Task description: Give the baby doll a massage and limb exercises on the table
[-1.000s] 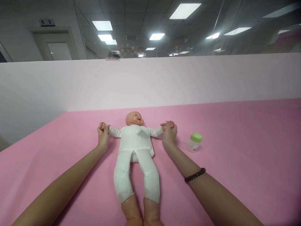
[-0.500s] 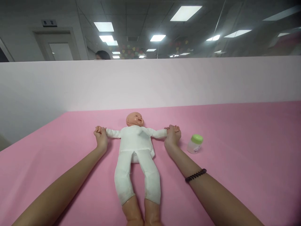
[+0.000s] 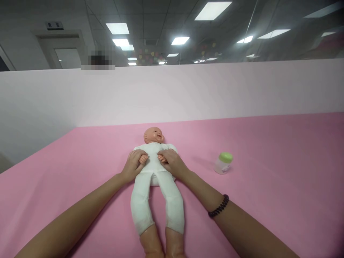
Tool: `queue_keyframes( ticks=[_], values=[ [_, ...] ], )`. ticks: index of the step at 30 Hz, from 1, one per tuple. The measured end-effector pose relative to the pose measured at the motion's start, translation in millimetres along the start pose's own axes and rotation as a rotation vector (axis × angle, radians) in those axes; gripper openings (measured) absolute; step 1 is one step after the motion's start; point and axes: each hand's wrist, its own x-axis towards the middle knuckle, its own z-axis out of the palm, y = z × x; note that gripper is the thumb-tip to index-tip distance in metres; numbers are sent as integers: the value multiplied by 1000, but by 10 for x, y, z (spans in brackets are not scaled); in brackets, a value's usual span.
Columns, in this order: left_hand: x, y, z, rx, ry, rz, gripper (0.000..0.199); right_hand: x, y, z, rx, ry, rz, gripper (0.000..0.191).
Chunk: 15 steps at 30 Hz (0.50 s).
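A baby doll (image 3: 153,157) with a white cloth body lies on its back, its head away from me and turned to the right. Its arms are folded in over its chest. My left hand (image 3: 133,163) is closed round the doll's hand (image 3: 143,159) on the left side of the chest. On the other side, my right hand (image 3: 173,163) grips the doll's other hand (image 3: 161,158). My fingers partly cover both doll arms. The doll's feet run past the bottom of the view.
A small translucent jar (image 3: 222,166) with a green lid stands to the right of the doll. Pink sheeting (image 3: 268,186) covers the surface. A white padded wall (image 3: 172,95) rises behind it. Beyond the wall, a blurred-out person's head (image 3: 99,60) shows at the left.
Both my hands have moved inward, bringing the doll's arms from stretched out sideways to folded over its chest. The jar stays in place. The head behind the wall has shifted left.
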Motion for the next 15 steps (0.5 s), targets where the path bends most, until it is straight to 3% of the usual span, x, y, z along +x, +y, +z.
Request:
queue_keyframes(
  ticks=[4, 7, 11, 15],
  values=[
    [-20, -22, 39, -62, 71, -46, 12, -2, 0, 0, 43, 36, 39, 19],
    [-10, -32, 79, -250, 225, -225, 12, 40, -18, -49, 169, 147, 188, 21],
    [72, -176, 32, -562, 566, -535, 19, 159, 65, -205, 418, 498, 607, 23],
    [133, -521, -161, -784, 844, -871, 19, 191, 377, -353, 722, 919, 1043, 15]
  ],
)
